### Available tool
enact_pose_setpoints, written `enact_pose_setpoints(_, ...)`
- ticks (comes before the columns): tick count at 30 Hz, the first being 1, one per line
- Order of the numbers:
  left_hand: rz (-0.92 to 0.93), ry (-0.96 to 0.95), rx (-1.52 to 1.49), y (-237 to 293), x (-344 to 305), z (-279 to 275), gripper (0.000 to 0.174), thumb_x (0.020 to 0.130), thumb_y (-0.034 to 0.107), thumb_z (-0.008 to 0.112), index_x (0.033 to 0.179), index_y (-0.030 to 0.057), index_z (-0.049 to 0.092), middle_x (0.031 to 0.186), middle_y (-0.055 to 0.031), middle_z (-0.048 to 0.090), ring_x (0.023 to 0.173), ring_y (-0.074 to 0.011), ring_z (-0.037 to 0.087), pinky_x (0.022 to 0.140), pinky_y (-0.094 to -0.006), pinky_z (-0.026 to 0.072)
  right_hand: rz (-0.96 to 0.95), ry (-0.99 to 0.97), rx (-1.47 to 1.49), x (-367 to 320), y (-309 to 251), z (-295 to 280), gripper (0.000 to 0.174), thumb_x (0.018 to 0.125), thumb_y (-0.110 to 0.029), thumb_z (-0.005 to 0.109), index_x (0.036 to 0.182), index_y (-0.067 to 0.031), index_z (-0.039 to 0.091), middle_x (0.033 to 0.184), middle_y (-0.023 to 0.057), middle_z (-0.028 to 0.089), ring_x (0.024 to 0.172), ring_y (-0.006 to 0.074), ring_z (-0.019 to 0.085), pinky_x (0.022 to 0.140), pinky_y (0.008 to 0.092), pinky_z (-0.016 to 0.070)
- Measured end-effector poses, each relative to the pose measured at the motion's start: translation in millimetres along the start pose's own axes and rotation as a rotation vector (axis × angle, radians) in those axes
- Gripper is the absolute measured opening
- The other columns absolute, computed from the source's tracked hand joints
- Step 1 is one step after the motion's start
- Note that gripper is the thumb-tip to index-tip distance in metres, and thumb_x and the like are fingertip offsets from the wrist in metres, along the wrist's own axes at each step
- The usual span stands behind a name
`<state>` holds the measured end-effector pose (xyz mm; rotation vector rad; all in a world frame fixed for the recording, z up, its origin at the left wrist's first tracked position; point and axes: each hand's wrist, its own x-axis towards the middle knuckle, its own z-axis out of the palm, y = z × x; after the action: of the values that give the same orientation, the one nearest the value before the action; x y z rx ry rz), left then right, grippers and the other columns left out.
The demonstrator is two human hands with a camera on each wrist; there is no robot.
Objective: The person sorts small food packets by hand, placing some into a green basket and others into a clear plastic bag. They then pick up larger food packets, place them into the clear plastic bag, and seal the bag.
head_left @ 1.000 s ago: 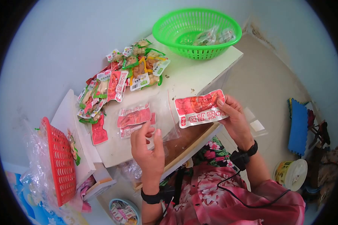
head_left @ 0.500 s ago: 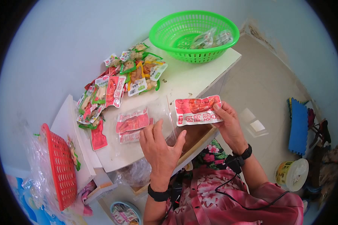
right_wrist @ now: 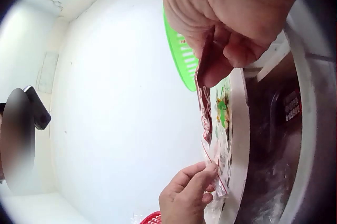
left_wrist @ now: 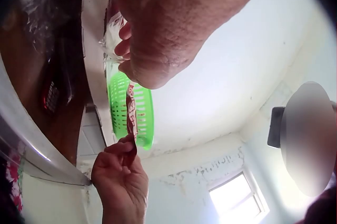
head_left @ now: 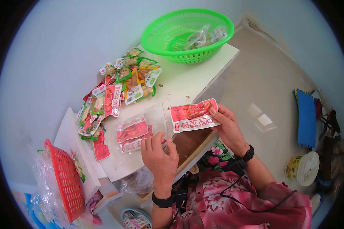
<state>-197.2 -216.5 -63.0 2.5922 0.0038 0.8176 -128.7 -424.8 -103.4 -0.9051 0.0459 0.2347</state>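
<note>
My right hand (head_left: 230,128) pinches one end of a red-and-white vacuum-sealed meat snack packet (head_left: 195,114), printed side up, above the table's front edge. It shows edge-on in the right wrist view. A clear zip bag (head_left: 156,116) with a red closure line lies on the white table. Inside are similar red packets (head_left: 133,131), overlapping. At the bag's near side my left hand (head_left: 160,158) has its fingers bent. In the right wrist view the thumb and forefinger of that left hand (right_wrist: 184,192) pinch the bag's edge at the red line.
Piled packets (head_left: 122,82) lie at the table's back left. A green basket (head_left: 187,55) holding some bagged packets stands at the far end. On the left leans a red basket (head_left: 67,181). An open drawer (head_left: 197,147) sits below the table's front edge.
The left hand opened out over the bag, then its fingers bent in at the bag's edge. The right hand keeps hold of the snack packet, almost in place; the head view has shifted slightly.
</note>
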Motion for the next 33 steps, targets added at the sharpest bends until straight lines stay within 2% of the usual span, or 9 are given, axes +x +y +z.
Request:
enact_pose_setpoints(5,-0.007,-0.032,-0.026,-3.5,-1.7,2.0,0.02,0.082,0.003,0.07,0.101,0.0011,0.064,0.086,-0.0106,0.06,0.082,-0.0267,0.057,0.078,-0.04,0.0473,0.023,0.015,0.05,-5.3,-4.0,1.6,0.021,0.104,-0.025,0.053,0.105,-0.0089,0.066,0.083,-0.0076,0.059,0.07,0.0015,0.049,0.059,0.0211,0.0364)
enact_pose_setpoints(8,-0.017,-0.034,-0.017,-5.9,-2.8,2.9,0.019,0.083,0.003,0.069,0.101,0.0003,0.064,0.086,-0.0103,0.06,0.082,-0.0252,0.057,0.077,-0.0386,0.0478,-0.036,-0.075,0.024,-5.4,-3.1,-3.9,0.022,0.104,-0.025,0.053,0.105,-0.0083,0.067,0.084,-0.0064,0.06,0.073,0.0026,0.051,0.061,0.0216,0.0381)
enact_pose_setpoints(11,-0.047,-0.046,-0.051,-7.9,-3.6,3.0,0.019,0.084,0.002,0.068,0.102,-0.0001,0.064,0.086,-0.0098,0.059,0.082,-0.0241,0.057,0.077,-0.0377,0.0479,0.002,-0.043,0.033,-6.0,-0.8,-4.9,0.023,0.104,-0.026,0.053,0.105,-0.0078,0.067,0.085,-0.0057,0.061,0.075,0.0033,0.052,0.063,0.0221,0.0395)
enact_pose_setpoints(17,-0.078,-0.058,-0.061,-9.5,-5.5,3.9,0.017,0.086,0.002,0.067,0.103,-0.0003,0.064,0.087,-0.0094,0.059,0.081,-0.0218,0.057,0.076,-0.0357,0.0478,-0.038,-0.033,-0.104,-8.7,6.0,-8.2,0.026,0.103,-0.028,0.054,0.101,-0.0073,0.069,0.088,-0.0061,0.063,0.08,0.0031,0.053,0.069,0.022,0.0429)
enact_pose_setpoints(20,-0.061,-0.054,-0.062,-12.0,-5.6,5.5,0.016,0.087,0.003,0.067,0.102,-0.0007,0.064,0.087,-0.009,0.059,0.079,-0.0211,0.056,0.075,-0.0352,0.0478,-0.019,-0.083,-0.15,-11.0,5.1,-10.7,0.026,0.103,-0.024,0.054,0.109,-0.0036,0.068,0.097,-0.0035,0.066,0.087,0.0051,0.056,0.077,0.024,0.0433)
enact_pose_setpoints(23,-0.094,-0.077,-0.066,-13.3,-6.6,5.0,0.019,0.084,0.003,0.068,0.102,-0.0006,0.063,0.09,-0.0121,0.06,0.082,-0.0265,0.058,0.077,-0.0396,0.0478,-0.032,-0.078,-0.187,-13.9,2.1,-9.2,0.026,0.103,-0.026,0.054,0.107,-0.0044,0.069,0.094,-0.0044,0.064,0.086,0.0052,0.056,0.077,0.0234,0.0433)
enact_pose_setpoints(29,-0.109,-0.098,-0.067,-11.4,-6.6,2.8,0.02,0.084,0.002,0.067,0.104,-0.0012,0.063,0.088,-0.0119,0.06,0.081,-0.0265,0.057,0.077,-0.0398,0.0472,-0.139,-0.1,-0.24,-17.6,2.4,-6.6,0.028,0.105,-0.028,0.052,0.103,-0.0061,0.069,0.087,-0.0056,0.06,0.081,0.0041,0.052,0.068,0.023,0.044)
enact_pose_setpoints(33,0.001,0.021,-0.028,-7.9,-5.4,0.6,0.021,0.086,0.004,0.068,0.107,-0.0015,0.064,0.086,-0.0116,0.059,0.08,-0.0263,0.056,0.075,-0.0391,0.0466,-0.164,-0.073,-0.229,-19.0,1.9,-5.6,0.027,0.105,-0.027,0.053,0.104,-0.0045,0.069,0.089,-0.0047,0.06,0.081,0.0048,0.053,0.067,0.0235,0.0445)
